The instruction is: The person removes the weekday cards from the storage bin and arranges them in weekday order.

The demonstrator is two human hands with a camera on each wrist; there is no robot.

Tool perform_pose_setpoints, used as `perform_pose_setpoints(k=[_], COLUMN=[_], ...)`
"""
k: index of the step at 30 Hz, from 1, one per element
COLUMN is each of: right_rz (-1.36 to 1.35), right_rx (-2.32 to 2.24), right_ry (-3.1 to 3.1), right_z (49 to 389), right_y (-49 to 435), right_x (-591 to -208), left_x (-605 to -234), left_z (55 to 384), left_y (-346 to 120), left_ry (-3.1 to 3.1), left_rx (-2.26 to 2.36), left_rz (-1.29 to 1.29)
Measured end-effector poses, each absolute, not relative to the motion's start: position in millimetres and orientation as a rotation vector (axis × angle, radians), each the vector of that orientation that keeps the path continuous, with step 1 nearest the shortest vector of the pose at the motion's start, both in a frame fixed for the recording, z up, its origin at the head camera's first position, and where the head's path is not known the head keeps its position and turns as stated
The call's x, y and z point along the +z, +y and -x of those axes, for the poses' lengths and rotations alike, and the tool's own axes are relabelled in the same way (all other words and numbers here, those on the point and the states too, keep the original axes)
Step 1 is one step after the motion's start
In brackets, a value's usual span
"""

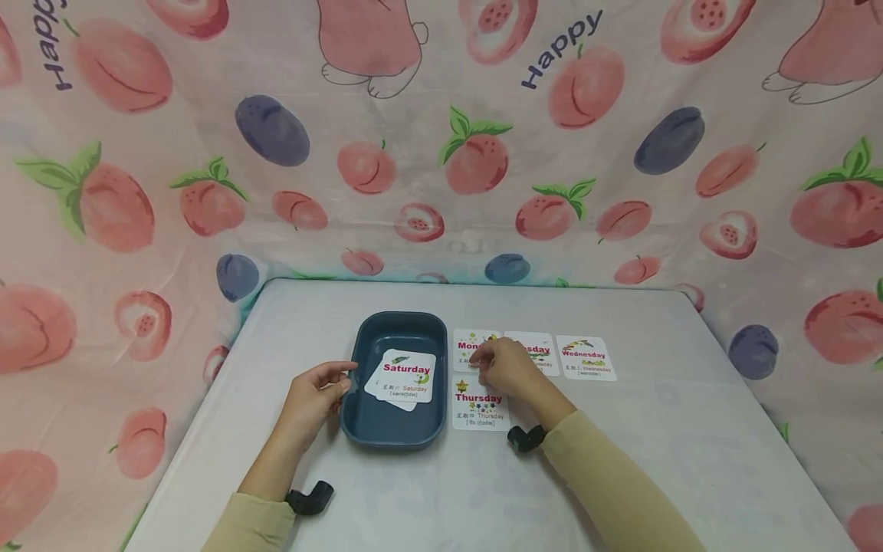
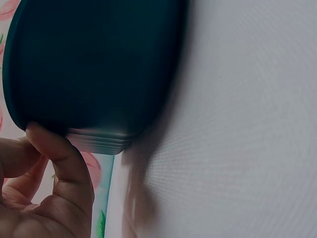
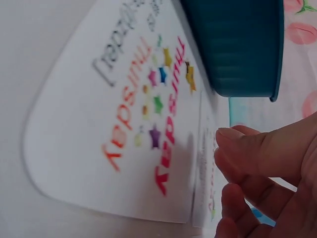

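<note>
A dark blue rectangular tray (image 1: 395, 435) stands on the table with a small stack of flash cards in it. The top card reads Saturday (image 1: 406, 376); edges of others show beneath. My left hand (image 1: 308, 395) holds the tray's left rim, thumb against the outer wall in the left wrist view. Right of the tray lie the Monday card (image 1: 464, 362), a partly covered card (image 1: 545, 359) ending in "sday", the Wednesday card (image 1: 585, 358) and, below Monday, the Thursday card (image 1: 480, 414). My right hand (image 1: 507, 368) hovers over the Monday card, fingers loosely bent, nothing visible between them.
A white cloth covers the table (image 1: 428, 498). Behind and beside it hangs a fruit-patterned cloth (image 1: 414, 115). Black bands with small devices (image 1: 310, 498) sit on both wrists. The tray's wall stands close to the left edges of the cards.
</note>
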State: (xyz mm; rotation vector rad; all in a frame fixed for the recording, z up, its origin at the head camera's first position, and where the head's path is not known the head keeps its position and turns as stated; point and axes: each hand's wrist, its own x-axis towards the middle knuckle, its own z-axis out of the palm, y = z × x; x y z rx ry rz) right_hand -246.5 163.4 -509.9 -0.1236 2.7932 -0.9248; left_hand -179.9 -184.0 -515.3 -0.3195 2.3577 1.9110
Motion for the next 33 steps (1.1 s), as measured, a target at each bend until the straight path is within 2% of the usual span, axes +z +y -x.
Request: perform_pose_setpoints(k=[9,24,33], right_rz=[0.192,0.154,0.247], right_rx=[-0.963,-0.987,-0.981], right_ry=[2.798,2.807,2.839], right_z=[250,252,257], right_y=[165,151,137], right_x=[-498,-478,-465], left_x=[-514,-513,-513], left_z=[179,179,180], left_y=[-184,-185,-184], left_ry=[2.36,2.363,2.358], left_rx=[1.901,1.892,1.894], left_rz=[0.318,0.315,0.321])
